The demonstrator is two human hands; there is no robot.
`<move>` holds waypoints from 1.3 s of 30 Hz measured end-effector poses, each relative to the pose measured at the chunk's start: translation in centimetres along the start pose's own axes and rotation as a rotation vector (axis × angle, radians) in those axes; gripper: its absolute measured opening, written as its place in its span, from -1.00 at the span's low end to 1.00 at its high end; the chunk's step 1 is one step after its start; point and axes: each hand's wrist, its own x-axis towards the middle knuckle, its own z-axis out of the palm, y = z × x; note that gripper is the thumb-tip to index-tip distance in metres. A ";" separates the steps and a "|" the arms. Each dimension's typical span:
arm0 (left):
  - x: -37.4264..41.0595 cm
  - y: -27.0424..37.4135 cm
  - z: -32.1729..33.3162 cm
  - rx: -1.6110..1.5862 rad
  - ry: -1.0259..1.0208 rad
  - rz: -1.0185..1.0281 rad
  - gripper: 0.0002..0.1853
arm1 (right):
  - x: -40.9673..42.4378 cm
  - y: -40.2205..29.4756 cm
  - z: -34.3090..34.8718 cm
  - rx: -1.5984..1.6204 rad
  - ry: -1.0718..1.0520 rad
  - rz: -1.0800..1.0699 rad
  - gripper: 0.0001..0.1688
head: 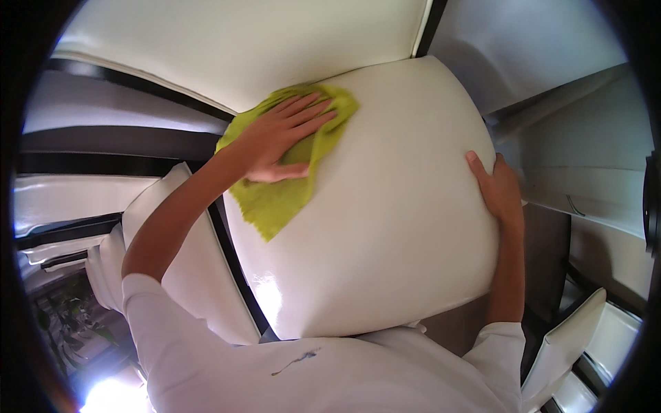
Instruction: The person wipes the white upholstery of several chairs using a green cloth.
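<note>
Pale, glossy upholstery covers the padded chair seat [382,206] in front of me. My left hand [292,134] lies flat on a yellow-green cloth [279,211], fingers apart, pressing it against the seat's far left part, beside the backrest [222,46]. The cloth is spread out, with folds around my fingers and one corner hanging toward me. At the seat's right edge rests my right hand [496,186], its thumb on the top surface and its other fingers over the side, mostly hidden.
More pale padded chairs with dark frames [181,237] stand close together on the left. A pale draped surface [583,155] is at the right, with another chair [563,346] below it. A leafy plant [67,320] shows at the lower left, near a bright light.
</note>
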 end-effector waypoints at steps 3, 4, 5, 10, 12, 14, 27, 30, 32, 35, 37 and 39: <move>8.9 1.6 0.4 0.018 0.092 0.141 -0.15 | -0.4 0.3 0.3 0.039 0.009 -0.065 0.05; 12.1 1.9 1.0 0.032 0.149 0.195 -0.17 | -0.4 0.0 0.3 0.008 0.005 -0.073 0.05; 15.1 2.1 1.5 0.044 0.203 0.256 -0.20 | -0.5 0.1 0.3 -0.021 0.004 -0.073 0.05; 21.5 4.9 0.6 0.061 0.069 0.165 -0.20 | 0.1 1.8 0.7 -0.025 0.062 -0.104 0.05; 19.8 5.7 0.9 0.078 0.123 0.126 -0.20 | 0.3 1.9 0.2 -0.024 0.065 -0.072 0.06; 15.6 5.7 1.6 0.115 0.181 0.163 -0.19 | 0.5 2.4 0.0 -0.110 0.120 -0.024 0.06; -2.9 1.2 0.3 -0.117 0.043 -0.222 -0.23 | 0.2 1.8 -0.3 0.037 -0.008 -0.044 0.21; 6.8 0.8 0.9 -0.126 0.057 -0.251 -0.23 | -0.3 1.5 -0.4 -0.024 -0.003 -0.052 0.20; 11.5 2.2 -0.3 -0.256 0.082 -0.278 -0.20 | 0.0 1.5 0.2 -0.082 0.059 -0.080 0.20; 13.1 2.3 0.3 -0.369 0.179 -0.283 -0.21 | 0.5 2.9 0.7 -0.013 0.141 -0.141 0.20; 12.9 2.7 0.6 -0.367 0.194 -0.389 -0.28 | -0.3 1.6 0.3 0.071 0.069 -0.075 0.16; 12.3 1.8 1.6 -0.283 0.222 -0.365 -0.33 | -0.4 1.0 0.1 0.105 0.011 -0.021 0.14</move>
